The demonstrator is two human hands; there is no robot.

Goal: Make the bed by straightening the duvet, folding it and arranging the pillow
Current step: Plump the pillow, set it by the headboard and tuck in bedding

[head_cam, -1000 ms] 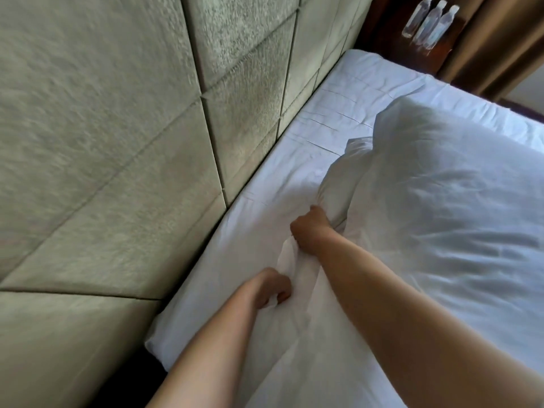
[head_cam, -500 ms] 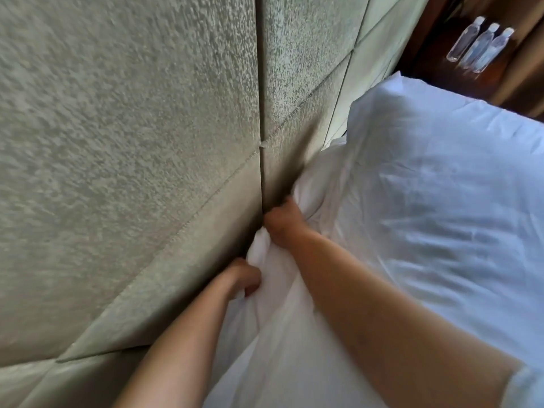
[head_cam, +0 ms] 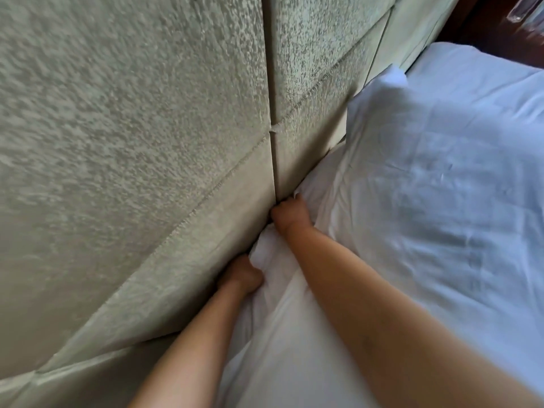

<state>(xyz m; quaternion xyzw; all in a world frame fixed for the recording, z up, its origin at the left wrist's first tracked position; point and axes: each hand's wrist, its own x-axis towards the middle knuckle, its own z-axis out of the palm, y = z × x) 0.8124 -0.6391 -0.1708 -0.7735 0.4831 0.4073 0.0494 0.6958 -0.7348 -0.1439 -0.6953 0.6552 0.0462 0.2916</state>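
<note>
A white pillow lies on the bed with its near edge pushed up against the padded headboard. My left hand is closed on bunched white fabric at the pillow's near corner, right at the foot of the headboard. My right hand is closed on the pillow's edge a little farther along, its knuckles touching the headboard seam. Both forearms reach in from the bottom of the view. The white bed sheet shows beyond the pillow.
The beige quilted headboard fills the left half of the view. At the top right a dark wooden surface carries a clear plastic bottle, only partly visible.
Both hands have carried the pillow's edge leftward from the open sheet up against the headboard. The view has closed in on the headboard, so the bottles have slid almost out of frame.
</note>
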